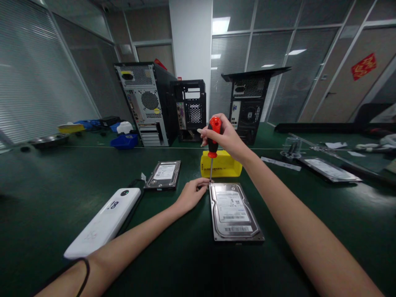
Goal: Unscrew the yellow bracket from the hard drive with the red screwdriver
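Note:
My right hand (221,134) is closed around the red and black handle of a screwdriver (212,144), which stands nearly upright. Its tip meets the far left corner of a silver hard drive (232,210) lying label up on the green table (185,255). At that same corner is my left hand (194,192), its fingers curled near the screwdriver tip; what they pinch, if anything, is too small to make out. Just behind the drive sits a yellow bin (222,164). A second hard drive (163,175) lies to the left of my left hand.
A white power bank (105,222) with a cable lies near my left forearm. Computer cases (150,103) stand at the back, beside a blue bin (124,141). To the right are another drive (329,169), a clear cup (291,147) and a paper strip (280,163).

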`<state>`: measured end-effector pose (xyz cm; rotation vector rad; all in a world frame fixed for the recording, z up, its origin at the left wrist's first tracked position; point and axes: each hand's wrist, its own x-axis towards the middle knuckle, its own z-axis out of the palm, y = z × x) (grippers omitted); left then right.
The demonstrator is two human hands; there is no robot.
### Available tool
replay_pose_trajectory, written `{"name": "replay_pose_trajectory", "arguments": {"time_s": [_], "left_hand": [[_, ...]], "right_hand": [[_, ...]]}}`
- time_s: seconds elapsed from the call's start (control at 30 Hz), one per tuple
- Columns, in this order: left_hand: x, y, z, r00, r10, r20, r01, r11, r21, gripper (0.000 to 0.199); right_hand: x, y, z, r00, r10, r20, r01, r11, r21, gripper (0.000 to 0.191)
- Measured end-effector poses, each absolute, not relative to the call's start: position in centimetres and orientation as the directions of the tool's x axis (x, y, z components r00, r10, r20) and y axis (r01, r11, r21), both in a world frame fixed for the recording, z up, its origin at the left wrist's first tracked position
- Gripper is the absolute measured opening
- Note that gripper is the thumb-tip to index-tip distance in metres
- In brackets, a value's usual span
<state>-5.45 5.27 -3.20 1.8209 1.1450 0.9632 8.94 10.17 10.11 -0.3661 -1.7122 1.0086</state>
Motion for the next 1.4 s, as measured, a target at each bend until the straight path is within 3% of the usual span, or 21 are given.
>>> {"name": "replay_pose_trajectory", "arguments": {"time_s": [0.27, 0.4, 0.6, 0.83, 1.2, 1.4], "left_hand": [[-5.38, 4.98, -2.93, 0.300, 0.936, 0.181, 0.369, -0.289, 0.883, 0.027], [-5.41, 5.03, -2.98, 0.308, 0.934, 0.183, 0.367, -0.294, 0.883, 0.028], [-5.51, 5.12, -3.22, 0.309, 0.933, 0.186, 0.367, -0.298, 0.882, 0.028], [-5.47, 5.05, -3.00, 0.302, 0.935, 0.187, 0.377, -0.297, 0.877, 0.028], [-5.49, 5.21, -3.41, 0.314, 0.929, 0.197, 0.360, -0.309, 0.880, 0.029], [-5.47, 5.23, -3.24, 0.307, 0.931, 0.198, 0.356, -0.305, 0.883, 0.027]], "right_hand": [[9.19, 10.63, 10.06, -0.502, 0.675, 0.541, -0.314, 0.441, -0.841, 0.029], [9.14, 10.30, 10.17, -0.457, 0.679, 0.574, -0.279, 0.503, -0.818, 0.026], [9.09, 9.83, 10.27, -0.401, 0.677, 0.617, -0.222, 0.581, -0.783, 0.039], [9.15, 9.82, 10.51, -0.518, 0.657, 0.548, -0.314, 0.450, -0.836, 0.030], [9.21, 9.75, 10.46, -0.386, 0.660, 0.644, -0.280, 0.581, -0.764, 0.031], [9.40, 10.03, 10.58, -0.487, 0.676, 0.553, -0.283, 0.477, -0.832, 0.026]]}}
